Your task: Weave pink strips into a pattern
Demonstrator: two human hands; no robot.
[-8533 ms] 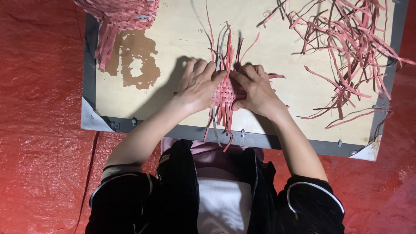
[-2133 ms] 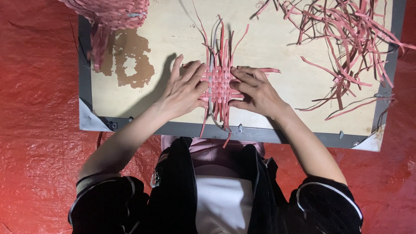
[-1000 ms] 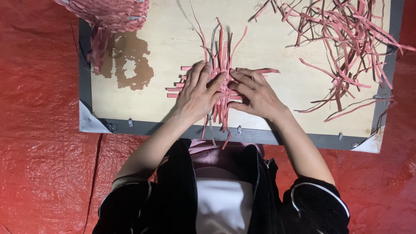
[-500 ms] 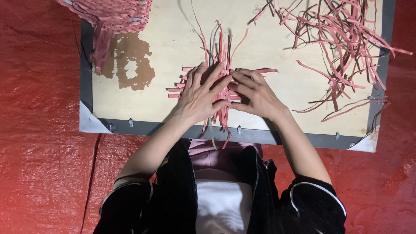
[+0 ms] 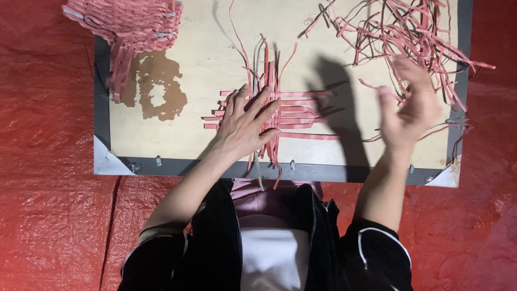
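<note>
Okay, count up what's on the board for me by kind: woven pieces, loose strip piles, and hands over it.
Woven pieces: 2, the small mat in progress and the finished woven piece at the top left corner
Loose strip piles: 1, pink strips at the top right
Hands: 2, left hand flat on the mat, right hand raised
Total: 5

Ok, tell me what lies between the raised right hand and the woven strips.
Head view: bare board under the right hand's shadow, crossed by strip ends from the woven strips.

You look down on a red plastic sheet (image 5: 48, 205) covering the floor, wrinkled and glossy. A pale wooden board (image 5: 204, 43) with a dark grey frame lies across the upper frame, with a brown stain (image 5: 156, 91), perhaps worn varnish, at upper left.
</note>
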